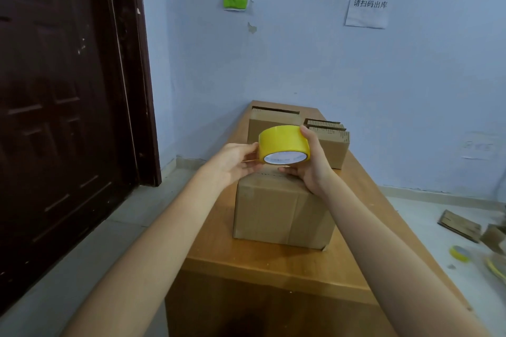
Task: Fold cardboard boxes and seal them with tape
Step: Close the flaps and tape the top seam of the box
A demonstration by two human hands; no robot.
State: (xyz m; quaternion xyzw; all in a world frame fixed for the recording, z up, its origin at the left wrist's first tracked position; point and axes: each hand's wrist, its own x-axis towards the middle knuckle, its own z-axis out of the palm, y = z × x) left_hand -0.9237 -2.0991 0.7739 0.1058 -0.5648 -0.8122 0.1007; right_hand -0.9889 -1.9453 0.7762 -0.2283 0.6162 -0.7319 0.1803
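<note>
A folded brown cardboard box (282,216) stands on the wooden table (273,262), flaps closed on top. Above its top I hold a roll of yellow tape (283,143). My right hand (309,164) grips the roll from the right side and underneath. My left hand (238,161) touches the roll's left edge, fingertips pinching at the loose tape end. Behind it, more folded cardboard boxes (273,123) stand at the table's far end.
A dark wooden door (63,107) is on the left. The blue wall (328,63) carries a green note and a paper sign. On the floor at right lie flat cardboard pieces (460,226) and another yellow tape roll (460,253).
</note>
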